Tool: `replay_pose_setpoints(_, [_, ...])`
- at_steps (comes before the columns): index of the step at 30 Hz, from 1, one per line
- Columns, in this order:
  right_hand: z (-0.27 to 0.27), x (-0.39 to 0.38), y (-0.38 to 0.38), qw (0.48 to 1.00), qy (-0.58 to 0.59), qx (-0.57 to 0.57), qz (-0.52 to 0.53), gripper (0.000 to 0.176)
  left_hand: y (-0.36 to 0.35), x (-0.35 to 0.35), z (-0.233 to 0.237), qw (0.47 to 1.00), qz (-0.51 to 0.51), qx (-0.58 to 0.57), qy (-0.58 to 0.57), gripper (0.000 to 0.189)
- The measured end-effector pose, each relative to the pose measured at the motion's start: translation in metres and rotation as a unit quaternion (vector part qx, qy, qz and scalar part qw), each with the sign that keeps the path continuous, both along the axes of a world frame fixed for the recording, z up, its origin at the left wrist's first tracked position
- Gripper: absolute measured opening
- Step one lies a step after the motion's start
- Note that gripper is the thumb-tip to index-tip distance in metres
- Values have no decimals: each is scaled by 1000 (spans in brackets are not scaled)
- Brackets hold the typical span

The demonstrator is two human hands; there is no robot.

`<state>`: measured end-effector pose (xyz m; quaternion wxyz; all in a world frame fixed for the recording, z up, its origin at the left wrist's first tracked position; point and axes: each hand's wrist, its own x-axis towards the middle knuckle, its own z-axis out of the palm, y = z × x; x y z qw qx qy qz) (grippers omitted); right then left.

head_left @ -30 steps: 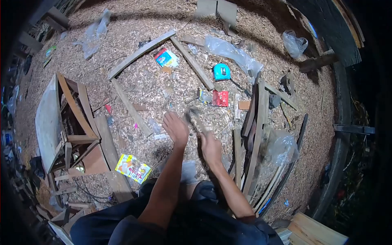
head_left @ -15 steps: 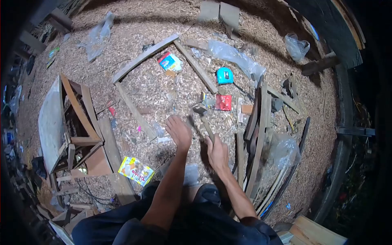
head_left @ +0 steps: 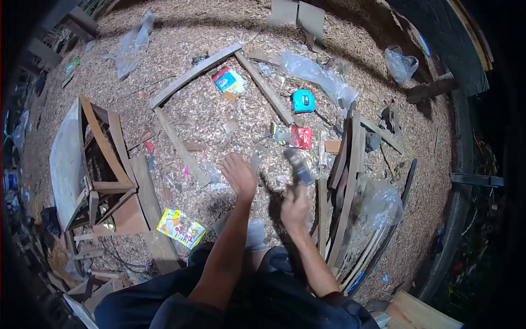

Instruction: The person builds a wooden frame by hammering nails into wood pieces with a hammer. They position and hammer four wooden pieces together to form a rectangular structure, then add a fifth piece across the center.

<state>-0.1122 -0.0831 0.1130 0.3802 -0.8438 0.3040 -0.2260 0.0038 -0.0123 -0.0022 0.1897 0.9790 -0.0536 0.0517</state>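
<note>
My right hand (head_left: 296,211) is wrapped round the handle of a hammer (head_left: 301,169), whose head is raised and blurred by motion. My left hand (head_left: 240,176) is low over the wood shavings, left of the hammer. Its fingers are close together and bent down; whatever lies under them is hidden. Beyond the hands, wooden strips joined into an open frame (head_left: 197,74) lie on the shavings. A turquoise tape measure (head_left: 303,101) rests right of the frame, and a red packet (head_left: 301,137) lies nearer the hammer.
A wooden frame structure with a pale panel (head_left: 67,159) stands at the left. Long wooden strips (head_left: 348,181) lie to the right beside a clear plastic bag (head_left: 382,203). A yellow packet (head_left: 181,228) is near my knees. A plastic sheet (head_left: 318,77) lies farther off.
The hammer has risen toward the camera and swung slightly right, and my right hand has come up with it. My left hand has stayed almost in place.
</note>
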Motion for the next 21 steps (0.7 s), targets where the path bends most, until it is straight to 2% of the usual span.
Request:
replay_pose_setpoints(1, [-41,-7,1,985,163,-26,41,27,0,-3,2,1000,0,0,1,19])
replay_pose_setpoints(2, [-65,-12,1,943,320,-53,81,27,-1,-4,6,1000,7,0,15,19])
replay_pose_setpoints(4, [-55,-6,4,947,296,-82,91,27,-4,5,9,1000,15,-2,19,18])
replay_pose_setpoints(7, [1,-10,11,979,195,-12,60,26,0,0,4,999,6,-7,33,17])
replay_pose_setpoints(8, [19,-9,12,978,199,-11,62,26,-1,-1,2,999,8,-6,37,17])
replay_pose_setpoints(10, [41,-4,15,998,24,24,49,20,0,1,1,999,12,-36,24,17])
replay_pose_setpoints(11, [27,-8,12,998,-21,-15,57,22,0,1,1,999,14,-35,28,17])
replay_pose_setpoints(12, [-6,-10,10,998,-20,-13,57,22,1,0,2,999,13,-33,30,17])
replay_pose_setpoints(14, [-64,-10,-1,961,267,-38,68,23,-1,0,7,1000,10,-10,17,18])
replay_pose_setpoints(16, [-52,-4,-9,960,269,-15,73,24,-5,8,3,1000,18,-12,-5,19])
replay_pose_setpoints(20, [9,-8,1,980,192,43,42,22,-1,-1,7,999,11,-21,31,18])
replay_pose_setpoints(21, [17,-7,5,995,96,29,28,21,-1,0,2,999,12,-24,29,17])
